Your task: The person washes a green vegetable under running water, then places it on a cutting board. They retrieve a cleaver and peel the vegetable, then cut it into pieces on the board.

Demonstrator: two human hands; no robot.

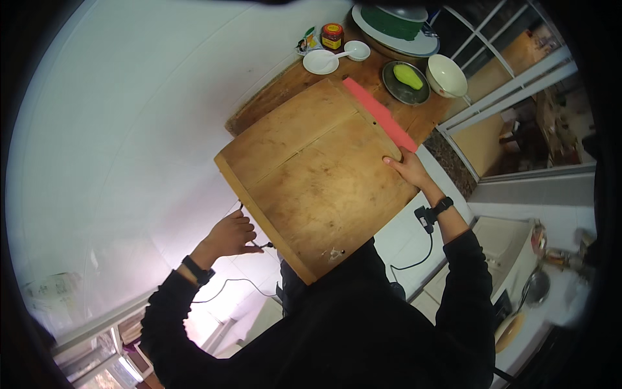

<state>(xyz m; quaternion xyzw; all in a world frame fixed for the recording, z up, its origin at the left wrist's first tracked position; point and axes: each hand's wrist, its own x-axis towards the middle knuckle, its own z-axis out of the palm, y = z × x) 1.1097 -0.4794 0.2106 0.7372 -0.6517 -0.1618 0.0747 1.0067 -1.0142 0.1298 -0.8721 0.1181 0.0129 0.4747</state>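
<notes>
A large wooden board [311, 185] with a raised edge strip is held up in front of my body. My right hand [410, 170] grips its right side, thumb on the top face and fingers hidden beneath. At the board's lower left edge, my left hand [233, 236] is curled around a dark handle or cord-like loop [262, 246] that meets the board. A flat pink-red piece [379, 114] lies along the board's far right edge; whether it touches my right hand I cannot tell. Both wrists wear black straps with cables.
Beyond the board is a wooden countertop [282, 97]. On it are a white dish [320, 61] with a spoon, a small bowl [357, 50], a red-lidded jar [332, 38], a dark plate [388, 87] holding a green vegetable [408, 77], and a cream bowl [447, 76]. A glazed partition [515, 112] stands at right.
</notes>
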